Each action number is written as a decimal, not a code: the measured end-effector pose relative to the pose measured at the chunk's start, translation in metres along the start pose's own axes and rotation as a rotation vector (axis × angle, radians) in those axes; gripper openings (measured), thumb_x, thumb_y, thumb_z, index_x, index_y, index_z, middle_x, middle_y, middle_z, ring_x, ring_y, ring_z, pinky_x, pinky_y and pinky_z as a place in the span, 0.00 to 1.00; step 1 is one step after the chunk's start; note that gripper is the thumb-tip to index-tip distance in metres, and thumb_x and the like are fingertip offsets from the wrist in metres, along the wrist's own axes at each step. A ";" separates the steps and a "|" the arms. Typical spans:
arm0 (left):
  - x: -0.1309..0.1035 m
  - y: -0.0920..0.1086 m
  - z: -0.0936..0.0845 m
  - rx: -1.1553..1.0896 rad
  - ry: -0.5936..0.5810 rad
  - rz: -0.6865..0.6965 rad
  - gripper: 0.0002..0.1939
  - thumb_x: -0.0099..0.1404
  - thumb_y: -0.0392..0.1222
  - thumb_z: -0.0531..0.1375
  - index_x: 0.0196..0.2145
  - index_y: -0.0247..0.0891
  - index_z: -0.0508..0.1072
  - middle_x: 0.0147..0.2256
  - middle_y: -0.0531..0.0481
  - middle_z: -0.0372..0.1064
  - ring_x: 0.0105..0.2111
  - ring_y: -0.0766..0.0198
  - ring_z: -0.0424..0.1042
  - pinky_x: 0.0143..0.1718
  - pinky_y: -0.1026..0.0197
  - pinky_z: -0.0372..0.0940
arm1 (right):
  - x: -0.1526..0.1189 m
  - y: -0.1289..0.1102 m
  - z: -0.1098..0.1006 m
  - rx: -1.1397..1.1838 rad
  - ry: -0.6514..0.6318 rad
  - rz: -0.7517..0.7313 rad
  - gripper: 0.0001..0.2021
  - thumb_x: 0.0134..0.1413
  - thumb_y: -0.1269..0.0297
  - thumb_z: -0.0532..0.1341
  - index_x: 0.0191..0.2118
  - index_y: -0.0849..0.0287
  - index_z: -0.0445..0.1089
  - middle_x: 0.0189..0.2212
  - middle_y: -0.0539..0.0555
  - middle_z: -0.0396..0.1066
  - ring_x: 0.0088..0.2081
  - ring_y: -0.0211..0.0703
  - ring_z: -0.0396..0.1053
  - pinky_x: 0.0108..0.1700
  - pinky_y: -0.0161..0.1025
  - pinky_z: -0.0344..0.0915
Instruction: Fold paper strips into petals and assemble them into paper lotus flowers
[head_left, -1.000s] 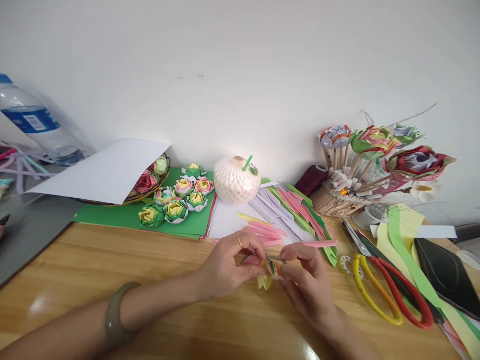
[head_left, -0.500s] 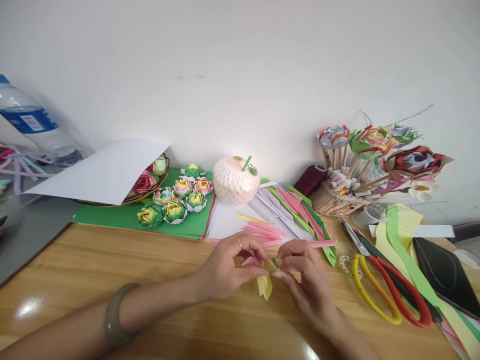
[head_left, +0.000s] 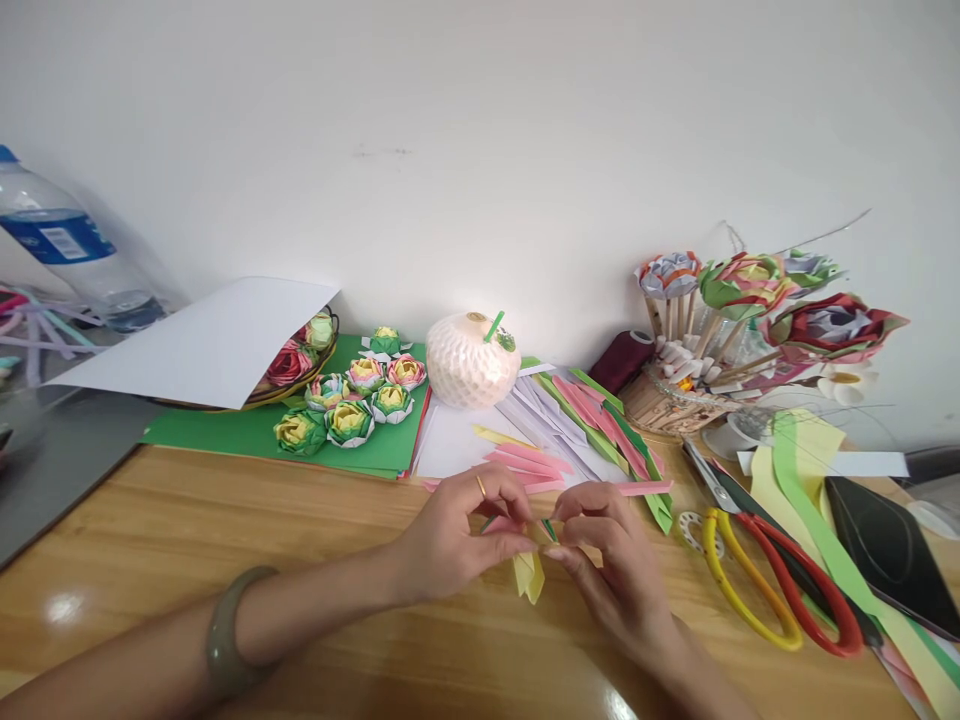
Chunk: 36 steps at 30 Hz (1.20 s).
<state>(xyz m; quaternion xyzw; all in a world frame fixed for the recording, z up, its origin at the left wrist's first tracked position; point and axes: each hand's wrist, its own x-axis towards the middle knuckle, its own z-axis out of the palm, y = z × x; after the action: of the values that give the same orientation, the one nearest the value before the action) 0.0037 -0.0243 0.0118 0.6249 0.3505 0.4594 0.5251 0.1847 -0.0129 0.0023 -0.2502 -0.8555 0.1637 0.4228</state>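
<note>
Between my two hands is a small bundle of folded paper pieces [head_left: 528,576], with yellow tips hanging below and pink and green bits showing between the fingers. My left hand [head_left: 469,535], with a ring on one finger, pinches the bundle from the left, thumb and fingertips closed. From the right, my right hand [head_left: 611,560] pinches the same bundle near a green and white edge. The fingers hide most of the bundle. Just beyond lie pink folded strips [head_left: 525,465] and white folded strips [head_left: 551,425].
Finished paper flowers [head_left: 350,423] sit on green card [head_left: 225,425] at left. A white ornament [head_left: 472,360] stands at the back. At right are scissors [head_left: 806,570], a black phone [head_left: 892,545], paper strips [head_left: 799,510] and a basket [head_left: 667,400] of stemmed paper flowers. A bottle [head_left: 75,240] leans at far left.
Almost nothing differs. Both hands keep their pinch on the folded paper, with only a very slight shift of the fingers and yellow tips.
</note>
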 end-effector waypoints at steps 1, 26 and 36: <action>0.000 0.000 0.000 -0.018 0.002 -0.028 0.05 0.54 0.36 0.61 0.28 0.36 0.66 0.28 0.52 0.63 0.29 0.68 0.62 0.32 0.63 0.59 | 0.000 0.000 0.000 0.003 0.003 0.000 0.04 0.58 0.71 0.53 0.36 0.54 0.60 0.31 0.52 0.60 0.33 0.42 0.61 0.31 0.38 0.61; 0.003 -0.001 -0.004 0.024 -0.054 -0.057 0.08 0.53 0.38 0.63 0.23 0.35 0.66 0.26 0.53 0.64 0.28 0.68 0.64 0.32 0.63 0.61 | 0.007 -0.006 -0.003 0.003 -0.056 -0.019 0.09 0.51 0.77 0.57 0.34 0.56 0.59 0.30 0.52 0.62 0.34 0.43 0.60 0.34 0.41 0.60; 0.006 -0.005 -0.006 -0.284 -0.073 -0.370 0.12 0.48 0.39 0.65 0.23 0.35 0.63 0.21 0.56 0.64 0.20 0.71 0.63 0.20 0.67 0.57 | 0.009 -0.012 -0.005 0.299 -0.161 0.450 0.02 0.58 0.66 0.55 0.34 0.55 0.59 0.29 0.49 0.63 0.32 0.38 0.64 0.34 0.34 0.62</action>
<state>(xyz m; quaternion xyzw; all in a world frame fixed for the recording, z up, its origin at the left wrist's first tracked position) -0.0001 -0.0156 0.0084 0.4862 0.3717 0.3770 0.6952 0.1808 -0.0176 0.0172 -0.3548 -0.7756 0.3971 0.3388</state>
